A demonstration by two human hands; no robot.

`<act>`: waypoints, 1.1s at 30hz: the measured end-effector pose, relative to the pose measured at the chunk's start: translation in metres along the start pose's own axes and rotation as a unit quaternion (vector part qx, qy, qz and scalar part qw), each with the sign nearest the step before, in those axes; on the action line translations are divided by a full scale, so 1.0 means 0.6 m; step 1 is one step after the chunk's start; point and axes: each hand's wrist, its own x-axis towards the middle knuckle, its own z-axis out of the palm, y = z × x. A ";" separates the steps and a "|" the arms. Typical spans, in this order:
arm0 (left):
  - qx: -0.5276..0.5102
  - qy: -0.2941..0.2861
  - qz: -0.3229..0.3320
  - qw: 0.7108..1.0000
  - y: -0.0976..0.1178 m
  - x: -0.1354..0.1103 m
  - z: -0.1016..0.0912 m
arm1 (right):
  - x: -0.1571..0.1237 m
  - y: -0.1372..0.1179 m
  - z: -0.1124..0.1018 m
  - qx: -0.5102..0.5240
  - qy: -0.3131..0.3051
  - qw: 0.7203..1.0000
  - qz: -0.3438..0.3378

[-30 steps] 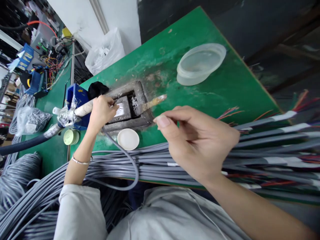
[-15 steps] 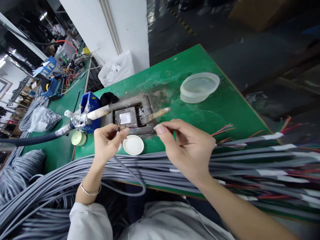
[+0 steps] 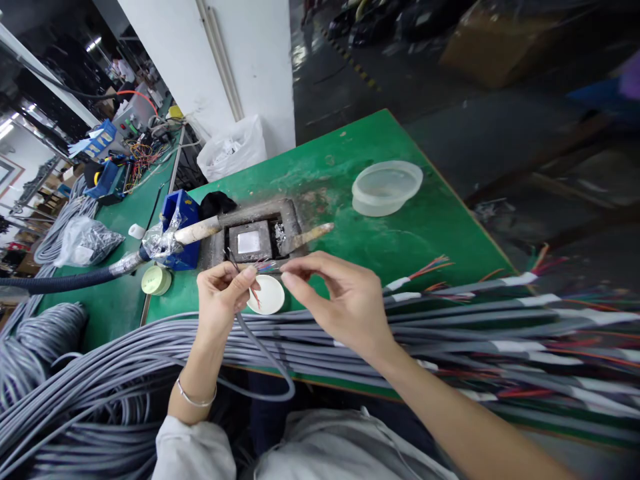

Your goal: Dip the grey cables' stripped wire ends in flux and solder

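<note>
Several wires (image 3: pixel 264 266) pinched in left hand (image 3: pixel 221 293), right hand (image 3: pixel 347 307) narrowed, contents unclear, tabletop (image 3: pixel 380 243) running to far edge

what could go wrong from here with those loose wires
The thin wires fan out from the left hand, so some might bend or stray as the right hand works close by.

The grey cable loops down past the table edge and could snag, tugging the wires.

The flat tool juts beyond the dark frame near the right hand, so a knuckle might knock it.
</note>
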 end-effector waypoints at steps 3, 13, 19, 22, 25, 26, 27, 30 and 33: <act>-0.031 -0.025 -0.022 0.999 -0.011 0.006 -0.004 | 0.003 -0.002 0.001 -0.006 -0.032 0.999 -0.003; -0.158 -0.037 -0.040 0.986 -0.038 0.003 -0.013 | -0.005 0.006 0.012 -0.017 -0.138 0.989 0.052; -0.134 -0.048 -0.025 0.990 -0.052 -0.009 -0.016 | -0.003 0.006 0.009 -0.064 -0.101 0.992 -0.033; -0.121 -0.037 -0.020 0.992 -0.053 -0.009 -0.013 | -0.001 0.005 0.007 -0.079 -0.105 0.989 -0.072; -0.078 -0.011 -0.005 0.997 -0.056 -0.011 -0.009 | -0.001 0.003 0.006 -0.101 -0.095 0.985 -0.098; -0.051 -0.005 0.005 0.999 -0.058 -0.013 -0.008 | -0.001 0.002 0.005 -0.107 -0.090 0.985 -0.099; -0.019 0.000 0.016 1.000 -0.059 -0.015 -0.008 | -0.001 0.001 0.005 -0.110 -0.088 0.986 -0.095; 0.071 0.018 0.049 0.996 -0.060 -0.025 -0.010 | -0.001 0.003 0.006 -0.088 -0.093 0.990 -0.063; 0.092 0.039 0.075 0.992 -0.061 -0.033 -0.012 | 0.000 0.006 0.007 -0.031 -0.086 0.996 -0.005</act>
